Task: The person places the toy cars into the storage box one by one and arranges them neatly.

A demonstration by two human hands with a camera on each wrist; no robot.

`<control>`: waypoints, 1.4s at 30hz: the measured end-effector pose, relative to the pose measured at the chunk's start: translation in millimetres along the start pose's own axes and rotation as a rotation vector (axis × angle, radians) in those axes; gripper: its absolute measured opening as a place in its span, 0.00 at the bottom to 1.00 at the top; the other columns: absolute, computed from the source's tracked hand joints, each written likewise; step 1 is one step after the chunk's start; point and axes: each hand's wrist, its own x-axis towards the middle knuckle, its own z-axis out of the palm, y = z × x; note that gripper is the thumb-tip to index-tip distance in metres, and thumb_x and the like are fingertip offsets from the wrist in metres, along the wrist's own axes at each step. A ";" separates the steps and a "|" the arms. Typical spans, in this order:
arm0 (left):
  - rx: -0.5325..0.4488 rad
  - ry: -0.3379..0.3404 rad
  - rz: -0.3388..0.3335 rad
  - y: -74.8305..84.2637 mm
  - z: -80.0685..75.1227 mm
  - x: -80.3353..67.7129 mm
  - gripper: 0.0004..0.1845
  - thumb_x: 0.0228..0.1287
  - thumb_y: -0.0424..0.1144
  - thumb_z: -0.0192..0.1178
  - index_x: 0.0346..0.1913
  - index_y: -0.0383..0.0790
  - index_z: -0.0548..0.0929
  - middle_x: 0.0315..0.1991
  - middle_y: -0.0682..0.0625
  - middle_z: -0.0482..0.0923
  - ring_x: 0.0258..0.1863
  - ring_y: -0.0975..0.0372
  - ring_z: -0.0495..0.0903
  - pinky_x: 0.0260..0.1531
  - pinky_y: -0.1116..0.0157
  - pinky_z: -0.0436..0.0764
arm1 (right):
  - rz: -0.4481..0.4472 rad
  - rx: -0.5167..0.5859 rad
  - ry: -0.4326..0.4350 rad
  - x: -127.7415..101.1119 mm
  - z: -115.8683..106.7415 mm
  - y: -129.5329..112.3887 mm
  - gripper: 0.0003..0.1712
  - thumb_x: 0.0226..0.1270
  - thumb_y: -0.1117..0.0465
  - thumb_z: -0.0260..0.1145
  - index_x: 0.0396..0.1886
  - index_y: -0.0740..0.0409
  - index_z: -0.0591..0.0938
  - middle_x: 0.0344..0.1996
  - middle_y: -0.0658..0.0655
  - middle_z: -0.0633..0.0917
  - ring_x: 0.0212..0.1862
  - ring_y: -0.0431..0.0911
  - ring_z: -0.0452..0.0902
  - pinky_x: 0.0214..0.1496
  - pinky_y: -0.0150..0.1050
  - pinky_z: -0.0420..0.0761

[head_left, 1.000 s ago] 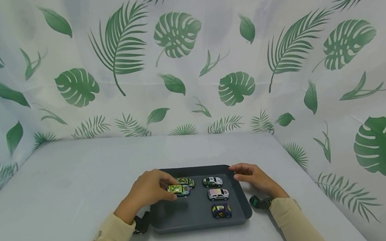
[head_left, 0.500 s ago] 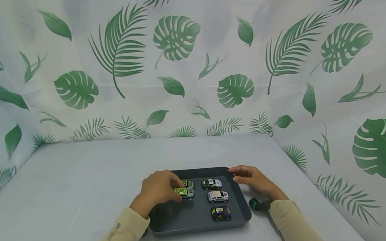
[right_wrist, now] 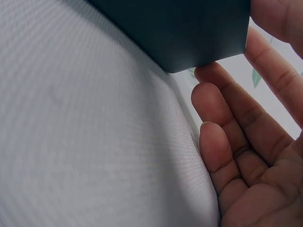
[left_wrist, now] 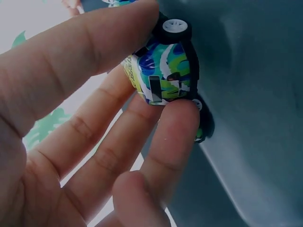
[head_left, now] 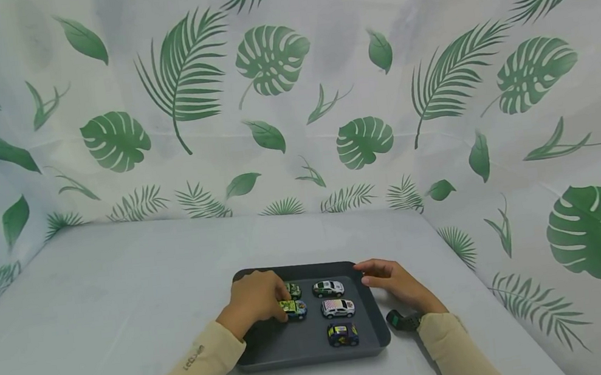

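Note:
My left hand (head_left: 257, 296) pinches a green, yellow and blue toy car (head_left: 294, 309) between thumb and fingers, low over the left half of the dark grey tray (head_left: 290, 347). In the left wrist view the car's painted end (left_wrist: 165, 71) and a white-hubbed wheel (left_wrist: 175, 26) face the camera. Just behind it in the tray sits a green camouflage toy car (head_left: 293, 290), partly hidden by the hand. My right hand (head_left: 398, 281) rests at the tray's far right corner, fingers loosely bent; its fingertips touch the tray's outer wall (right_wrist: 189, 38) in the right wrist view.
Down the tray's right side stand a white and green toy car (head_left: 328, 288), a white one with a pink checked roof (head_left: 337, 308) and a purple one (head_left: 343, 334). A white cloth (head_left: 124, 291) covers the table; leaf-print curtains (head_left: 293, 121) surround it.
My left hand has moved right and toward me with the toy car, lowering it in front of the camouflage car. The right hand stays at the tray corner.

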 end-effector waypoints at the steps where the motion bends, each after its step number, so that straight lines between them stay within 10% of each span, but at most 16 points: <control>1: 0.001 -0.001 0.000 0.4 0.4 0.4 0.15 0.46 0.39 0.89 0.38 0.53 0.95 0.34 0.59 0.89 0.32 0.63 0.83 0.38 0.52 0.85 | 0.001 -0.001 0.000 -0.1 -0.1 0.1 0.24 0.78 0.62 0.70 0.67 0.71 0.81 0.65 0.70 0.83 0.65 0.53 0.80 0.68 0.42 0.75; 26: -0.018 -0.003 0.009 -0.1 -9.7 -9.2 0.17 0.48 0.41 0.88 0.42 0.53 0.95 0.38 0.59 0.90 0.36 0.61 0.86 0.38 0.52 0.85 | -0.009 0.009 -0.004 -2.3 0.0 -0.9 0.24 0.78 0.62 0.70 0.68 0.70 0.81 0.66 0.70 0.82 0.64 0.53 0.81 0.65 0.37 0.77; 42: -0.224 -0.049 0.097 -16.1 -34.8 -30.7 0.16 0.58 0.40 0.83 0.49 0.51 0.94 0.47 0.60 0.90 0.47 0.60 0.88 0.49 0.51 0.86 | -0.011 0.017 -0.007 -1.6 -0.6 -0.9 0.24 0.79 0.62 0.70 0.68 0.71 0.81 0.65 0.71 0.83 0.61 0.48 0.81 0.63 0.34 0.78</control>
